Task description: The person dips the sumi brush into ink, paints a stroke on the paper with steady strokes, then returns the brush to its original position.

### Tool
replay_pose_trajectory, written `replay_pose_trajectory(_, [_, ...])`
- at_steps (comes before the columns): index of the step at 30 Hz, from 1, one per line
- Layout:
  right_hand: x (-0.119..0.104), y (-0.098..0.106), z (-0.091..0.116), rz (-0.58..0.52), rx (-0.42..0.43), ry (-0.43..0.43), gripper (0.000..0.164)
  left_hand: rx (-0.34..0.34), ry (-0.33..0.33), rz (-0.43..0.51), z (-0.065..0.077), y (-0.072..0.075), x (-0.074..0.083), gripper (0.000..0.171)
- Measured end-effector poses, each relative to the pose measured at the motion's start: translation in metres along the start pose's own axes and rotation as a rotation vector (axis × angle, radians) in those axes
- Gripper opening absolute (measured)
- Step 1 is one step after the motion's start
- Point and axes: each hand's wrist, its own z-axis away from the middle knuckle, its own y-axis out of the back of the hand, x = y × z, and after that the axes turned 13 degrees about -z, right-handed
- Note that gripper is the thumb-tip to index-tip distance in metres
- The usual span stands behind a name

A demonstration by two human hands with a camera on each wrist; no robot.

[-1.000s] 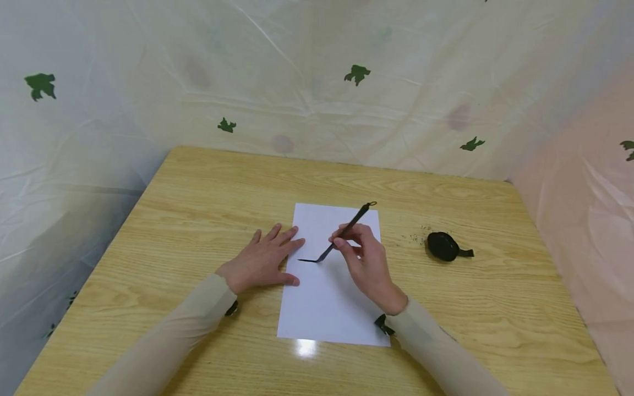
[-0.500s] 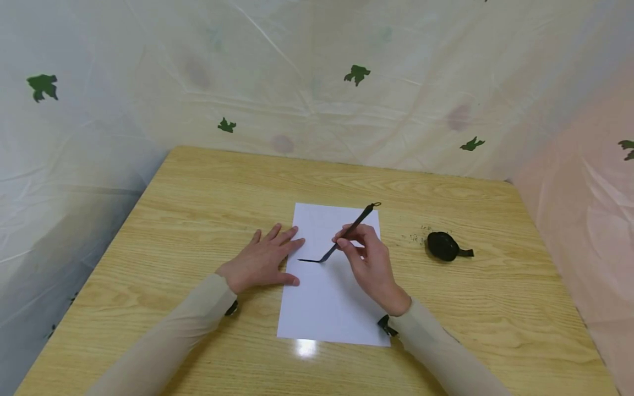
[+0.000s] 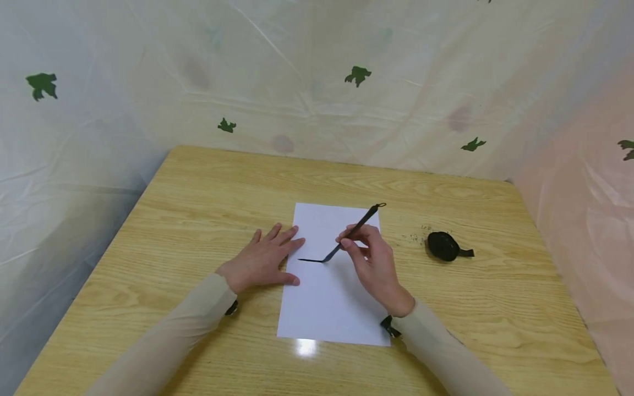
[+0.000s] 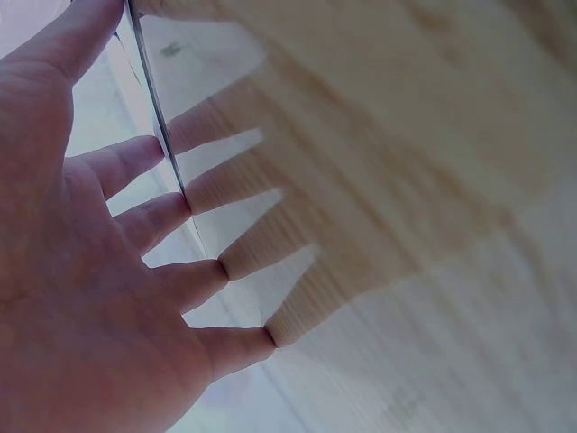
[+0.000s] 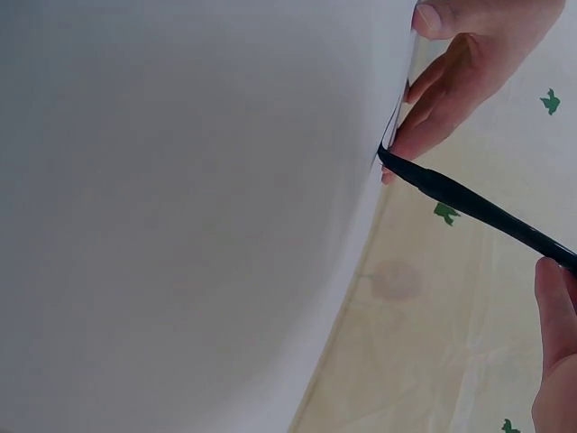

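A white sheet of paper (image 3: 322, 313) lies on the wooden table. My right hand (image 3: 373, 264) pinches a dark ink brush (image 3: 362, 221) between thumb and fingers, the handle leaning up to the right. In the right wrist view the bent tip of the brush (image 5: 424, 180) meets the paper. From that tip a thin black stroke (image 3: 309, 260) runs left across the sheet. My left hand (image 3: 264, 258) rests with spread, straight fingers on the paper's left edge; in the left wrist view its fingertips (image 4: 243, 341) touch down on the surface.
A small black dish with a short handle (image 3: 443, 246) stands right of the paper, with dark specks (image 3: 415, 237) scattered beside it. Pale sheeting (image 3: 297, 71) with green bird shapes hangs behind the table (image 3: 208, 187) and along both sides.
My right hand has slid slightly to the right with the brush, and the black stroke has grown longer that way. The left hand and the paper have stayed in place.
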Motion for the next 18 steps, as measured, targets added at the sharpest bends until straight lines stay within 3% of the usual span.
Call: replay_pose_trajectory(18, [-0.0003, 0.0040, 0.0020, -0.004, 0.003, -0.002, 0.030, 0.006, -0.006, -0.005, 0.0008, -0.0001, 0.0001, 0.091])
